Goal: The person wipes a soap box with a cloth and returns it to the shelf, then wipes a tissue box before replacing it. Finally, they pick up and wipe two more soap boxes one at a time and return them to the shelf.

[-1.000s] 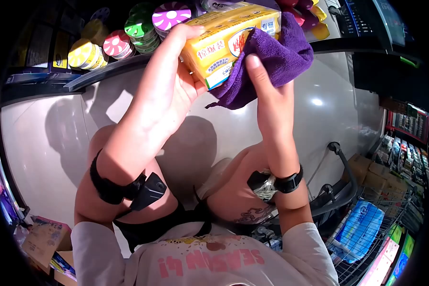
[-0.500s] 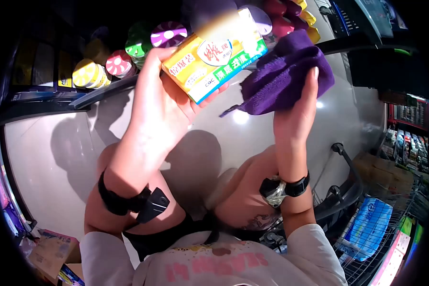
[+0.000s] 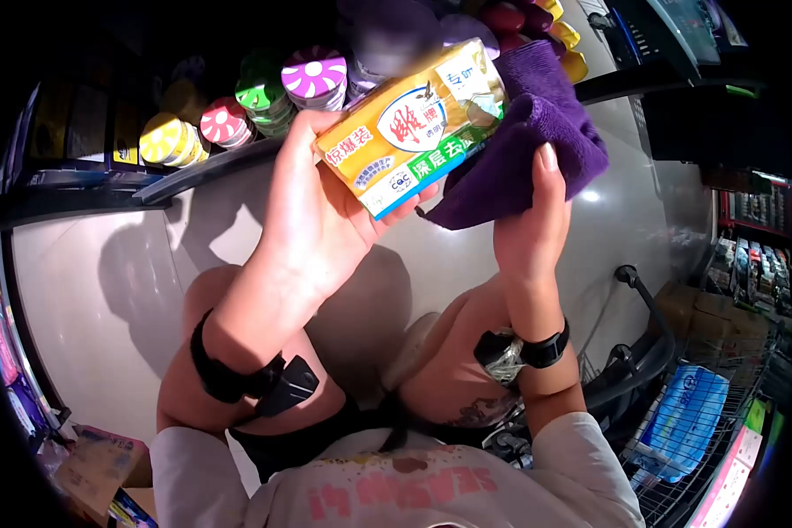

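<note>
My left hand (image 3: 321, 207) grips a yellow, green and blue wrapped soap pack (image 3: 400, 128) by its left end, with the thumb at its upper left corner and fingertips under its lower edge. A purple cloth (image 3: 537, 132) is in my right hand (image 3: 537, 198), with the thumb pressed on it and the other fingers hidden behind. The cloth overlaps the right end of the pack. Both are raised in front of the lower shelf.
Round tubs with yellow (image 3: 172, 139), pink (image 3: 227, 121), green (image 3: 264, 92) and purple (image 3: 314, 75) lids line the shelf edge (image 3: 229, 163). A wire basket (image 3: 730, 431) holding a blue package (image 3: 685, 422) is at lower right; a cardboard box (image 3: 97, 471) stands at lower left.
The pack has come slightly lower and turned more squarely to view. My right hand has moved left with the cloth, which now covers the pack's right end.
</note>
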Tool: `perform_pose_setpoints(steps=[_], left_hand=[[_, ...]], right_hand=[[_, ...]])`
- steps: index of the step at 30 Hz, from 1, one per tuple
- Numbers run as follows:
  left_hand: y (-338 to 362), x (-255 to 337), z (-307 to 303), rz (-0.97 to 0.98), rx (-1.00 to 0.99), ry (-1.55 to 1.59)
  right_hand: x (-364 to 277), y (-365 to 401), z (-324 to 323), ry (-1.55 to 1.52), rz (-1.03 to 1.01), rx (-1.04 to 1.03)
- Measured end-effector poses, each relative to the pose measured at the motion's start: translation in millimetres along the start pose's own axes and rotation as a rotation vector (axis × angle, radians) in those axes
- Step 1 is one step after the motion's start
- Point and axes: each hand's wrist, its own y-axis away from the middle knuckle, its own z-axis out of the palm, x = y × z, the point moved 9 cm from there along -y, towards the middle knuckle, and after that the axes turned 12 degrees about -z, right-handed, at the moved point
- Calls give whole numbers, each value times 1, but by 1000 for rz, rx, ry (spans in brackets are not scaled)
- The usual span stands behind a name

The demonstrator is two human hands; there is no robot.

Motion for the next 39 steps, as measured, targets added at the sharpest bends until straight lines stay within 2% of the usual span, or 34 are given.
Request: perform_pose_setpoints(steps=[1, 4, 5, 7, 9, 10, 14, 17, 19, 20, 23, 25, 28, 31, 33, 35, 36, 37, 38, 39], left_hand=[[1, -1, 3, -18, -26, -14], [0, -3, 4, -25, -43, -51], [-1, -3, 2, -17, -31, -76], [-2, -5, 3, -19, -60, -85], [-1, 3, 0, 119, 41, -151], [0, 4, -2, 132, 47, -175], [-1, 4, -6, 144, 69, -178], [-1, 4, -13, 130, 128, -208], [1, 5, -16, 142, 182, -338], [-3, 3, -12, 165, 68, -244], [-9, 1, -14, 100, 26, -225], [-9, -1, -11, 73, 27, -174], [-5, 5, -5, 147, 28, -269], [-5, 9, -7, 208, -6, -298], [-6, 11, -13, 231, 47, -342], [3, 19, 2, 323, 132, -419], [4, 18, 4, 324, 132, -421], [9, 24, 9, 419, 121, -459], [15, 30, 13, 512, 110, -499], [16, 29, 15, 510, 112, -507]], right_hand=[[0, 3, -4, 4, 11, -3], [-36, 0, 14, 90, -380, -158], [-45, 0, 27, 210, -387, -251], [-53, 0, 36, 712, -750, -328], [-55, 6, 35, 837, -738, -218], [-51, 7, 37, 955, -734, -295], [-57, 11, 44, 930, -785, -335], [-47, 10, 51, 961, -704, -447], [-45, 18, 61, 927, -764, -554], [-45, 22, 65, 946, -753, -594], [-44, 27, 75, 858, -748, -679], [-43, 28, 76, 840, -725, -670], [-50, 25, 69, 891, -816, -553], [-54, 20, 60, 921, -772, -495], [-54, 12, 51, 1005, -808, -424], [-46, 1, 35, 900, -710, -315], [-29, -8, 17, 606, -510, -194], [-26, -13, 18, 595, -486, -243], [-12, -17, 8, 393, -266, -167], [1, -16, 4, 188, -48, -91]])
